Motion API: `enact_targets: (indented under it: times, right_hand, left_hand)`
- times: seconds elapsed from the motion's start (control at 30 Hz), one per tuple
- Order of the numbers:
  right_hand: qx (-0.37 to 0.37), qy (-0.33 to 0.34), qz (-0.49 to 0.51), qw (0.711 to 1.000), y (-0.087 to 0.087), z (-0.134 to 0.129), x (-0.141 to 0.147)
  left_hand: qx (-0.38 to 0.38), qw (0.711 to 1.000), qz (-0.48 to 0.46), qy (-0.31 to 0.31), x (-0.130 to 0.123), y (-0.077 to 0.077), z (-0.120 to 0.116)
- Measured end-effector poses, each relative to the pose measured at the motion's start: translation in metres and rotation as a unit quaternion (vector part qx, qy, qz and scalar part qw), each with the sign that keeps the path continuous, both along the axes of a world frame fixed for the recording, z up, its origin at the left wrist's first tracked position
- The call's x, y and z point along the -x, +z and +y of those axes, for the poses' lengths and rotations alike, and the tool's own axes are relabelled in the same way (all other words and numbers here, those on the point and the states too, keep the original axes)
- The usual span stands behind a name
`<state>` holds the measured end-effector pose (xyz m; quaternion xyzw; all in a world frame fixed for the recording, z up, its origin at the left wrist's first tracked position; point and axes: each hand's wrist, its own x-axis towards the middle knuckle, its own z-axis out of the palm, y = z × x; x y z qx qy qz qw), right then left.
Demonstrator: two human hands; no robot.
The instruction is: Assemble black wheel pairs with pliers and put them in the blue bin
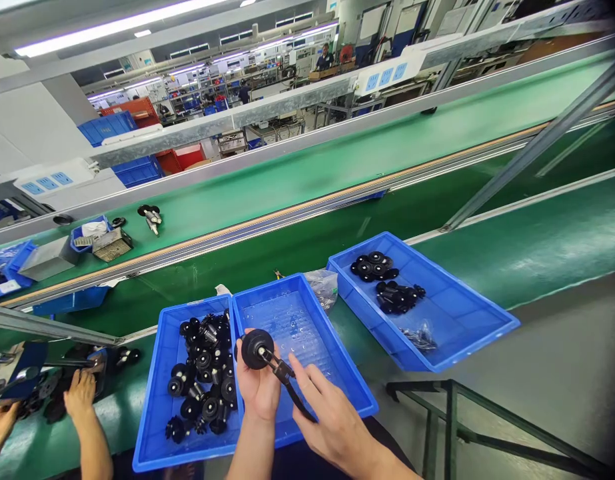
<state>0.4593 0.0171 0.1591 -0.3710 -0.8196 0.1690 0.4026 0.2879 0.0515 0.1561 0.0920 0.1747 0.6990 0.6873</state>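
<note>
One black, round, plastic-looking wheel (252,349), likely light, stiff: your left hand (260,388) pinches its rim, the best hold; your right hand (332,410) grips a black-handled metal tool (283,371).

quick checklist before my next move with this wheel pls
1. Black wheel in the left hand: ok, left hand holds the black wheel.
2. Tool in hand: ok, right hand holds the black-handled tool.
3. Tool tip lined up: ok, seems at the wheel's centre.
4. Tip firmly seated: cannot tell, too small.
5. Co-worker's hand out of the way: ok, well apart, beyond the left tray.
</note>
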Motion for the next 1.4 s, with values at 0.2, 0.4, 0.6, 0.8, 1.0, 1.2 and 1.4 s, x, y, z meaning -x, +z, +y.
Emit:
enact_targets:
  times: [0.2, 0.4, 0.6, 0.8, 1.0, 1.2, 1.4]
  right_hand:
    - [-0.028, 0.005, -0.008, 1.000, 0.002, 0.003, -0.004]
    - [-0.022, 0.003, -0.013, 1.000, 0.004, 0.001, -0.003]
    - [-0.035, 0.004, -0.015, 0.999, 0.002, 0.006, -0.005]
    - [0.004, 0.006, 0.017, 1.000, 0.000, 0.003, -0.006]
    - [0.051, 0.028, 0.058, 0.997, -0.003, 0.004, -0.007]
    - [0.363, 0.088, 0.314, 0.873, 0.001, 0.001, -0.009]
    - [0.694, 0.075, 0.474, 0.536, -0.010, 0.020, -0.036]
  left_hand:
    - [-0.019, 1.000, -0.015, -0.015, 0.000, 0.002, -0.004]
    - [-0.031, 0.999, -0.034, -0.025, -0.001, 0.007, -0.004]
    - [0.020, 0.982, -0.184, -0.028, -0.005, 0.015, -0.004]
    - [0.061, 0.972, -0.226, -0.021, -0.009, 0.021, -0.001]
    - [0.091, 0.973, -0.214, -0.010, -0.006, 0.015, 0.001]
    - [0.178, 0.976, -0.086, 0.094, 0.024, -0.014, 0.010]
    - [0.301, 0.817, 0.356, 0.340, 0.122, -0.076, -0.001]
